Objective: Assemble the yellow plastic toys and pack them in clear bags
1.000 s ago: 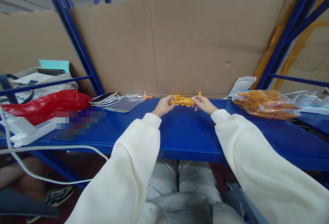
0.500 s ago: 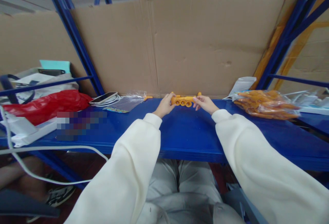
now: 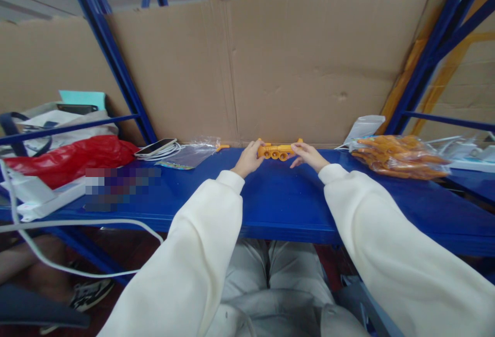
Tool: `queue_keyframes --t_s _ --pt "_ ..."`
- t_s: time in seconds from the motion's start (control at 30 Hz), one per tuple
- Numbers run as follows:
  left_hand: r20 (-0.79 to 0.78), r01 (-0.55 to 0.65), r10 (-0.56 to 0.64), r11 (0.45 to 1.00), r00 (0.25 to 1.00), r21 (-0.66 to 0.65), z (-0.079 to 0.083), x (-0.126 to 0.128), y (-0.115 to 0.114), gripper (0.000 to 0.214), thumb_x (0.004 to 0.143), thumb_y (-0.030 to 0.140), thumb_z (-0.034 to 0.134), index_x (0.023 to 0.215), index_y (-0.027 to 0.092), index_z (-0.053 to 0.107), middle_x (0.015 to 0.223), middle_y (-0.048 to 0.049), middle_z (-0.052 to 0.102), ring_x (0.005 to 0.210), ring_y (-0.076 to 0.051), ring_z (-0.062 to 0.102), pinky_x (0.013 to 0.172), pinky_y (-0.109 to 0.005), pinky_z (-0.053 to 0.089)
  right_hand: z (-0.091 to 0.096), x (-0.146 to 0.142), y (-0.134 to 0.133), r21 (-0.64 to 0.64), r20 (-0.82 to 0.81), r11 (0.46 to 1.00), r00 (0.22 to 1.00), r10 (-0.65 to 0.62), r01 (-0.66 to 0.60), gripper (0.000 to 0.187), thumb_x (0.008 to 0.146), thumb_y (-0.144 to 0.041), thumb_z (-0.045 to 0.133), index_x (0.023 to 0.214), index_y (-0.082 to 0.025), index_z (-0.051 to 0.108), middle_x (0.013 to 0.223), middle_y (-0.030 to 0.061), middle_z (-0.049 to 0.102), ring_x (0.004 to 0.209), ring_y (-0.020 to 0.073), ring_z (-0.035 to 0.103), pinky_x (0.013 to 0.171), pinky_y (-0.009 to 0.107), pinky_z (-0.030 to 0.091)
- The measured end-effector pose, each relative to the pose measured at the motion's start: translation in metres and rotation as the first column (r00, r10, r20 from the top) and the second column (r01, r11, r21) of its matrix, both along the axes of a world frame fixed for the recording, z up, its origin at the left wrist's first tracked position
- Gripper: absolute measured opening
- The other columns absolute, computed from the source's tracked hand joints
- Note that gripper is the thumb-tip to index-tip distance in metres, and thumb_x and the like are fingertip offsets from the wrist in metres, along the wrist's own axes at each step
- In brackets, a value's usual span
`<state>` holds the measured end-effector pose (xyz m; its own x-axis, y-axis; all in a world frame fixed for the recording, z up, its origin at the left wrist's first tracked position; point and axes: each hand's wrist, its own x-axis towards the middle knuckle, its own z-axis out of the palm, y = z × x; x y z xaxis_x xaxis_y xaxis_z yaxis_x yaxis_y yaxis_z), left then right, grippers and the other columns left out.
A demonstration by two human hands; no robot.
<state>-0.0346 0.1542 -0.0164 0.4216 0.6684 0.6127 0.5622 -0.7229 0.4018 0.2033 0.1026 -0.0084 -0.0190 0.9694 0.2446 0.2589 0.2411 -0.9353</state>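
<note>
At the far side of the blue shelf I hold a yellow-orange plastic piece (image 3: 275, 153), a tube-like body with three round cup-shaped openings in a row facing me. My left hand (image 3: 249, 158) is closed around its left end, partly covering it. The thumb and fingers of my right hand (image 3: 307, 155) pinch its right end, while the lower fingers curl below. A short stub sticks up near each end. What exactly the piece is, I cannot tell.
A clear bag of orange plastic parts (image 3: 400, 156) lies to the right. Leftward are a flat plastic bag (image 3: 189, 155), a phone (image 3: 155, 147) with a coiled white cable, a red bag (image 3: 77, 159) and a power strip (image 3: 54, 200). Cardboard (image 3: 286, 68) stands behind. Another person's leg shows lower left.
My right fingers have shifted slightly on the right end of the plastic piece, the thumb and fingertips changing position. My left hand has barely moved.
</note>
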Motion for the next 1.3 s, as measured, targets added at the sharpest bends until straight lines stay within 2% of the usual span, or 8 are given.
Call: queue_keyframes --t_s 0.17,0.3,0.43,0.6,0.77,1.03,1.13,1.3 --pt "-0.003 -0.017 0.017 1.0 1.0 0.004 0.0 -0.001 0.001 0.036 0.082 0.007 0.062 0.115 0.018 0.06 0.116 -0.009 0.063 0.1 -0.021 0.065 0.096 -0.035 0.053 -0.005 0.001 0.005 0.019 -0.017 1.0 1.0 0.005 -0.005 0.048 0.088 -0.04 0.078 0.126 -0.019 0.058 0.091 0.0074 0.079 0.057 0.017 0.072 0.063 0.034 0.064" --pt "-0.014 -0.004 0.004 0.999 1.0 0.048 0.0 -0.002 0.002 0.034 0.083 0.007 0.061 0.115 0.018 0.061 0.113 -0.0076 0.063 0.099 -0.021 0.066 0.096 -0.035 0.054 -0.005 0.001 0.005 0.018 0.004 1.0 1.0 0.009 -0.009 0.04 0.09 -0.052 0.073 0.102 -0.014 0.065 0.078 0.01 0.078 0.053 0.0169 0.071 0.056 0.029 0.062" --pt "-0.007 0.002 -0.001 0.996 1.0 0.085 -0.001 -0.002 0.003 0.034 0.083 0.007 0.062 0.115 0.019 0.061 0.113 -0.0068 0.064 0.098 -0.02 0.066 0.095 -0.035 0.055 -0.002 -0.001 0.002 -0.033 0.001 0.999 1.0 -0.014 0.014 0.045 0.092 -0.059 0.065 0.088 -0.015 0.064 0.067 0.0097 0.075 0.047 0.0163 0.068 0.048 0.026 0.058" --pt "0.008 -0.014 0.014 0.996 1.0 0.086 -0.002 -0.002 0.005 0.034 0.082 0.007 0.064 0.113 0.019 0.061 0.111 -0.0067 0.064 0.096 -0.02 0.067 0.092 -0.035 0.056 -0.002 0.0 0.004 -0.003 -0.059 1.0 0.998 0.013 -0.013 0.04 0.092 -0.05 0.071 0.11 -0.016 0.065 0.082 0.0102 0.079 0.051 0.0166 0.07 0.05 0.028 0.061" --pt "0.019 -0.038 0.036 0.995 0.999 0.091 -0.003 -0.002 0.006 0.035 0.081 0.005 0.066 0.113 0.018 0.061 0.109 -0.0063 0.065 0.094 -0.019 0.067 0.09 -0.033 0.056 -0.007 0.003 0.007 0.031 -0.071 0.998 0.996 0.049 -0.047 0.052 0.085 -0.039 0.081 0.127 -0.019 0.058 0.09 0.0079 0.08 0.057 0.0169 0.073 0.055 0.03 0.063" --pt "0.037 -0.03 0.026 0.994 0.999 0.107 -0.003 -0.001 0.006 0.031 0.081 0.006 0.067 0.109 0.018 0.062 0.106 -0.0047 0.065 0.091 -0.018 0.066 0.087 -0.032 0.056 -0.007 0.004 0.009 0.054 -0.058 0.996 0.996 0.07 -0.067 0.045 0.085 -0.058 0.076 0.097 -0.016 0.066 0.069 0.0084 0.075 0.049 0.0183 0.07 0.048 0.028 0.06" --pt "0.043 -0.025 0.02 0.993 0.999 0.113 -0.003 -0.001 0.006 0.031 0.081 0.006 0.068 0.108 0.019 0.062 0.105 -0.0038 0.065 0.089 -0.017 0.066 0.086 -0.031 0.055 -0.007 0.004 0.009 0.031 -0.041 0.999 0.998 0.037 -0.036 0.044 0.087 -0.058 0.073 0.1 -0.016 0.067 0.078 0.0111 0.077 0.052 0.0177 0.071 0.049 0.027 0.06" --pt "0.041 -0.038 0.034 0.995 0.999 0.094 -0.003 -0.001 0.007 0.033 0.08 0.005 0.068 0.109 0.017 0.061 0.105 -0.0054 0.065 0.091 -0.018 0.066 0.087 -0.032 0.056 -0.011 0.006 0.012 0.073 -0.012 0.997 1.0 0.022 -0.021 0.056 0.083 -0.042 0.082 0.131 -0.022 0.06 0.11 0.0114 0.077 0.065 0.0173 0.075 0.054 0.027 0.061"
